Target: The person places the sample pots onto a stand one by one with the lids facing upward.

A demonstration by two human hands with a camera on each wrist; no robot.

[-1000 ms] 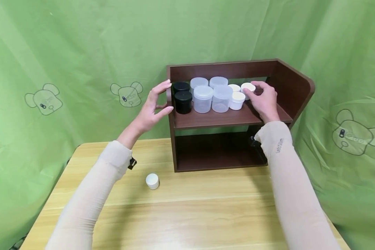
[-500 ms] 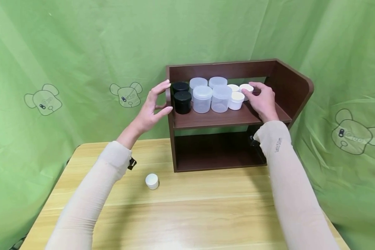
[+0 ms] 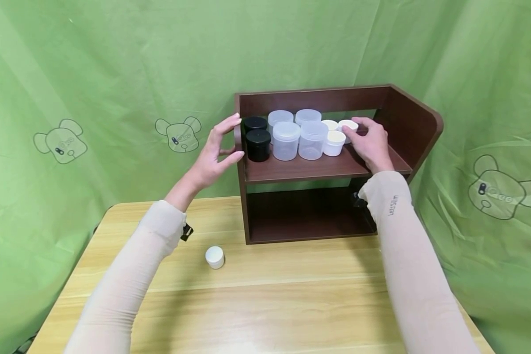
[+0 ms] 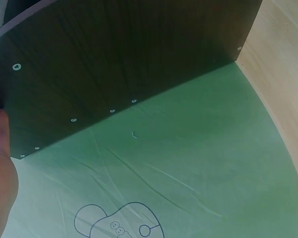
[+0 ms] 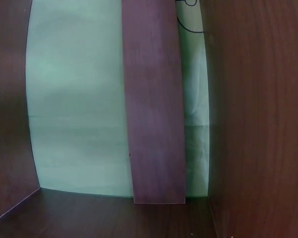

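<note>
My right hand [image 3: 371, 143] pinches a small white jar [image 3: 347, 133] between thumb and fingers on the shelf's upper level. Beside it stand two more white jars, the front one [image 3: 334, 143] in plain sight and the rear one partly hidden. Further left are several frosted clear jars [image 3: 285, 142] in two rows, then two black jars [image 3: 258, 145] at the left end. My left hand [image 3: 210, 152] is at the shelf's left side panel [image 4: 114, 54], thumb and fingers spread, with a fingertip against the panel in the left wrist view. It holds no jar.
The brown wooden shelf [image 3: 301, 171] stands at the back of the light wood table [image 3: 265, 305]. One small white jar [image 3: 215, 257] sits on the table, left of the shelf. A green curtain [image 3: 128, 64] hangs behind. The right wrist view shows the lower compartment's back board [image 5: 155, 109].
My right hand and the white jar in its fingers have shifted very slightly left and down. The left hand stays at the side panel.
</note>
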